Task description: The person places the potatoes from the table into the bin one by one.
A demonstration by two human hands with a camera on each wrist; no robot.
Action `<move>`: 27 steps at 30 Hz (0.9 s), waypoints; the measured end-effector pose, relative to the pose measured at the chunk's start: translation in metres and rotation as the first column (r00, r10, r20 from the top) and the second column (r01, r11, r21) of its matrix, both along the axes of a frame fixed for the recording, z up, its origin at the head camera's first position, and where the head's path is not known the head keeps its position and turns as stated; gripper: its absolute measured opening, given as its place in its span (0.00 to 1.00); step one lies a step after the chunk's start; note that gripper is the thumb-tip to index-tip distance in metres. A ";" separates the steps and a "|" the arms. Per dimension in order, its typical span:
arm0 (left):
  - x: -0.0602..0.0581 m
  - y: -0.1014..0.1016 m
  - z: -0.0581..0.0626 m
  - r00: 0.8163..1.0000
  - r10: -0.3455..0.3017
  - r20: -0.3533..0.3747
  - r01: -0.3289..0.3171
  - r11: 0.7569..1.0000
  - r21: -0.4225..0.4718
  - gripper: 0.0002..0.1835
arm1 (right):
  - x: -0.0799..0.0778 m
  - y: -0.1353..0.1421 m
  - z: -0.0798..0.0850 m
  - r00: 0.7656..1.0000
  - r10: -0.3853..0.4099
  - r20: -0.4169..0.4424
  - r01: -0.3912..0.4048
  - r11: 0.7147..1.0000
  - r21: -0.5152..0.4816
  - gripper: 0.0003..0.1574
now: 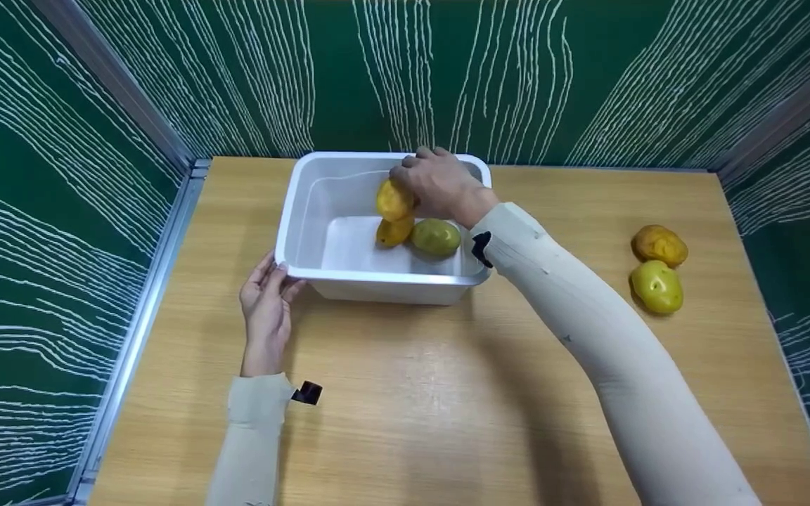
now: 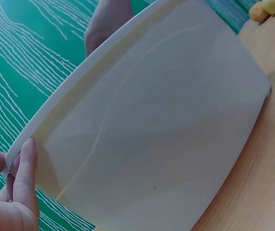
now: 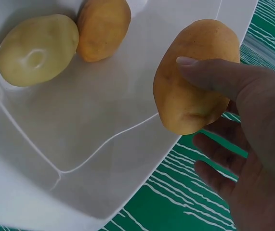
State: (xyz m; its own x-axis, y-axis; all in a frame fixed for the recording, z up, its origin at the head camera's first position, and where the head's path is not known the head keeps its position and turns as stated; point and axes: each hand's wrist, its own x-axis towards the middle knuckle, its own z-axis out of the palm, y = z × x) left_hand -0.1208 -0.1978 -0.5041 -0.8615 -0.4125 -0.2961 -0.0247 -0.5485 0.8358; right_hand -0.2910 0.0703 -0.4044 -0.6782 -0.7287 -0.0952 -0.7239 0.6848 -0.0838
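Observation:
A white plastic tub [image 1: 377, 289] stands on the table. At its front left corner my left hand [image 1: 266, 299] pinches the rim, with thumb and fingers on either side of it in the left wrist view. My right hand [image 1: 440, 184] holds a yellow-brown potato [image 3: 192, 82] over the inside of the tub, its thumb lying across the potato in the right wrist view. On the tub's floor lie another yellow-brown potato [image 1: 394, 232] and a greenish potato [image 1: 436, 237], side by side. The held potato partly covers the yellow-brown one below in the head view.
On the right side of the wooden table [image 1: 391, 407] lie a brown-yellow potato [image 1: 659, 245] and a yellow-green potato [image 1: 657, 287], close together. Green panels with white wavy lines [image 1: 510, 77] rise at the back and both sides, with a metal frame strip [image 1: 139, 316] along the left edge.

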 end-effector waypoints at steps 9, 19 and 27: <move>0.000 0.000 0.000 1.000 -0.013 -0.019 0.012 1.000 -0.004 0.25 | -0.001 -0.010 -0.006 1.000 0.005 0.004 -0.005 0.999 0.034 0.33; 0.001 0.001 0.000 1.000 0.002 -0.023 -0.002 1.000 -0.001 0.25 | -0.003 -0.018 -0.015 1.000 0.029 0.003 -0.029 0.996 0.080 0.34; 0.001 0.001 -0.001 0.999 0.015 -0.041 -0.014 1.000 0.015 0.25 | -0.006 -0.021 -0.022 0.999 0.033 0.020 -0.035 0.994 0.108 0.34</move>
